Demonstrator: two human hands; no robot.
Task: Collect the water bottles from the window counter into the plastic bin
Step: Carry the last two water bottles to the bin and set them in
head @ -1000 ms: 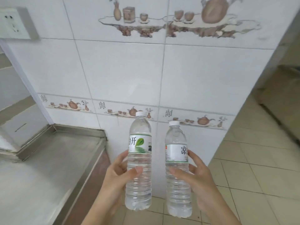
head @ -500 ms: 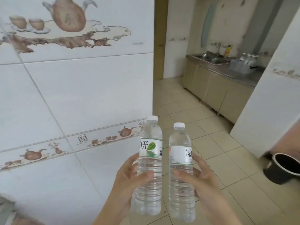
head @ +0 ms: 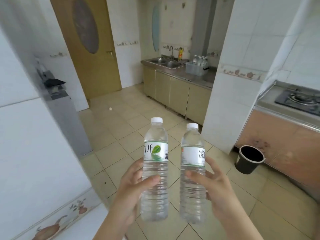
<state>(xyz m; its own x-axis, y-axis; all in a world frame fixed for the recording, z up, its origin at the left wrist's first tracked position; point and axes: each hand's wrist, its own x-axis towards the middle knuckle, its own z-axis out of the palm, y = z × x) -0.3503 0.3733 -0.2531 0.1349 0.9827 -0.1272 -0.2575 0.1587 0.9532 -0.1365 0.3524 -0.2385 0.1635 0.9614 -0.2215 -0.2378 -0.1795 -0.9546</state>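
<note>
I hold two clear water bottles upright in front of me, side by side and a little apart. My left hand (head: pixel 131 189) grips the left bottle (head: pixel 155 153), which has a white cap and a green leaf on its label. My right hand (head: pixel 216 189) grips the right bottle (head: pixel 192 156), also white-capped with a white label. Far across the room a translucent plastic bin (head: pixel 194 70) stands on the steel counter beside the sink, with several bottles standing in it.
A tiled wall runs close on my left. A white pillar (head: pixel 230 84) stands right of centre, with a stove counter (head: pixel 294 104) and a black bucket (head: pixel 249 159) on the floor beyond it. Beige tiled floor stretches toward the sink (head: pixel 164 62) and a wooden door (head: pixel 90 45).
My view has swung right, away from the tiled wall, and the kitchen with sink, bin, stove counter and bucket has come into sight. Both hands still hold the bottles the same way.
</note>
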